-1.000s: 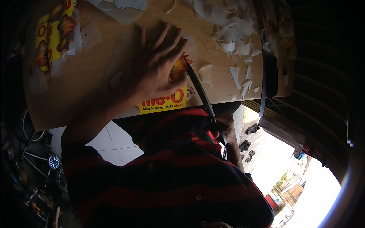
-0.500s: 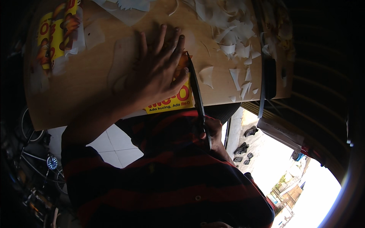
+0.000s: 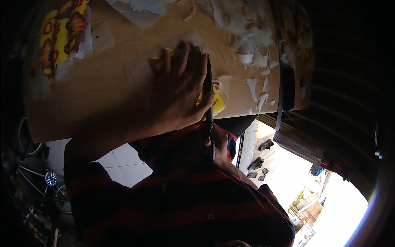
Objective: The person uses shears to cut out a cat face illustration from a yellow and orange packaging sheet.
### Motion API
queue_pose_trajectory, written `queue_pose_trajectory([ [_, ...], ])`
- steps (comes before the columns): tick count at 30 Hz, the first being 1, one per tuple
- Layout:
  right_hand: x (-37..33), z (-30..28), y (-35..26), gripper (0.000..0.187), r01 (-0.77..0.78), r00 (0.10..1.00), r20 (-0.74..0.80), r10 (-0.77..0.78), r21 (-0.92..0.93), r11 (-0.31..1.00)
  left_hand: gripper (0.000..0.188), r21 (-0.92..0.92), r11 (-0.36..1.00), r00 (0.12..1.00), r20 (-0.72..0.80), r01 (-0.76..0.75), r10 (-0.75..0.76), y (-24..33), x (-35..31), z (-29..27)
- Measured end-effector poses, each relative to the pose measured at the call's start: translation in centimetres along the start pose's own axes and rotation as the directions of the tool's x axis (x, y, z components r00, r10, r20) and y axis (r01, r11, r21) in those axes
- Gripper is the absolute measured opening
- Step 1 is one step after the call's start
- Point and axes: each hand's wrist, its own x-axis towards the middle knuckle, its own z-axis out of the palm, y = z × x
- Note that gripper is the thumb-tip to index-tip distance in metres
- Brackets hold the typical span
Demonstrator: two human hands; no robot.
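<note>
Left hand (image 3: 177,88) spread flat on yellow printed sheet (image 3: 219,106), right hand (image 3: 221,142) curled round dark bladed tool (image 3: 209,82); sheet since swivelled on brown tabletop (image 3: 94,82), corner jutting right of tool, apparently presenting a different edge.

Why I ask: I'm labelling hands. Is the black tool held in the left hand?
No, the right hand holds the black tool; the left hand lies over the yellow sheet.

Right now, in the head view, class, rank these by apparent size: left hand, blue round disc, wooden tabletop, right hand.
1. Wooden tabletop
2. Left hand
3. Right hand, by its visible part
4. Blue round disc
</note>
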Motion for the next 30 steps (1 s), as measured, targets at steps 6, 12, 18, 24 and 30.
queue_pose_trajectory([
  [6, 0.3, 0.7, -0.8, 0.076, 0.021, 0.999, -0.028, -0.022, -0.035, 0.999, 0.072, -0.029, 0.999, 1.000, 0.005, 0.014, -0.014, 0.0, -0.2, 0.0],
  [12, 0.5, 1.2, -2.2, 0.072, -0.013, 1.000, 0.009, 0.013, -0.018, 1.000, 0.071, -0.029, 0.999, 1.000, 0.016, 0.025, -0.024, 0.2, -0.4, -0.1],
  [18, 0.1, 1.5, -2.4, 0.065, -0.089, 0.994, 0.078, 0.082, 0.087, 0.992, 0.071, -0.063, 0.997, 0.998, 0.019, 0.054, -0.053, 0.6, -0.3, 0.2],
  [24, -0.1, 1.9, -3.3, 0.070, -0.164, 0.982, 0.126, 0.142, 0.176, 0.971, 0.074, -0.087, 0.996, 0.999, 0.002, 0.036, -0.036, 0.5, -0.5, 0.3],
  [30, 0.1, 2.5, -4.1, 0.073, -0.133, 0.989, 0.094, 0.118, 0.177, 0.975, 0.074, -0.082, 0.996, 0.999, -0.026, 0.022, -0.024, 0.4, -0.6, 0.8],
])
